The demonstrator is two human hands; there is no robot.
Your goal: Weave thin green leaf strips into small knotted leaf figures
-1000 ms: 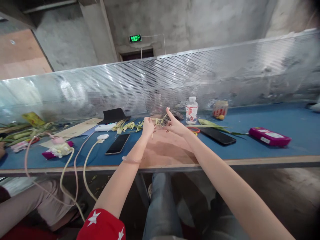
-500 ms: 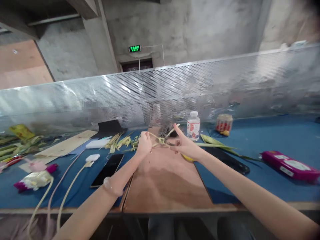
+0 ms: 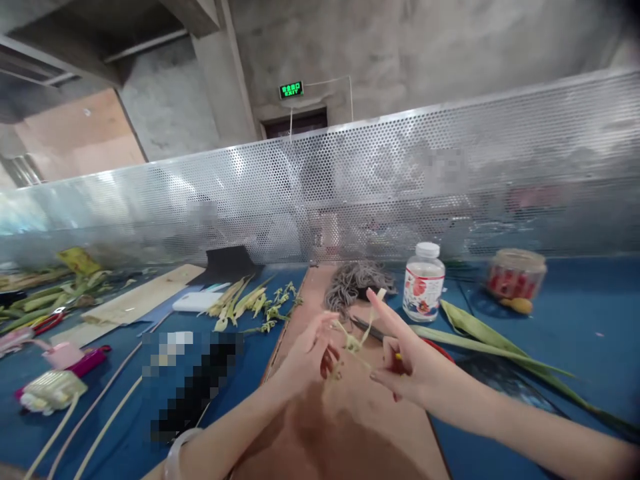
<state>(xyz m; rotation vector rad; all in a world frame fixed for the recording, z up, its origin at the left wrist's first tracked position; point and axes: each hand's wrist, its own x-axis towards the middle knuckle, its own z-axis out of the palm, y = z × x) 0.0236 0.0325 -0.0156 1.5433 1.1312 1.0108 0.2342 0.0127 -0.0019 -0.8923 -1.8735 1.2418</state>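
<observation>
Just below frame centre, a knotted leaf strip (image 3: pixel 353 343) sits between the left hand (image 3: pixel 311 350) and right hand (image 3: pixel 411 357), forefinger outstretched; whether either pinches it, I can't tell. Probably light, pliable, tearable; best held by its ends.

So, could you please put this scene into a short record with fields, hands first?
Left hand: fingertips near a pale-green plant strip; grip unclear
Right hand: index finger extended beside the strip's upper end; grip unclear
Between hands: the strip's knotted-looking middle
Beyond hands: heap of grey yarn
Right of yarn: white-capped bottle, then red-marked jar
Left of yarn: small plant pieces
Background: lit exit sign above perforated metal panel
</observation>
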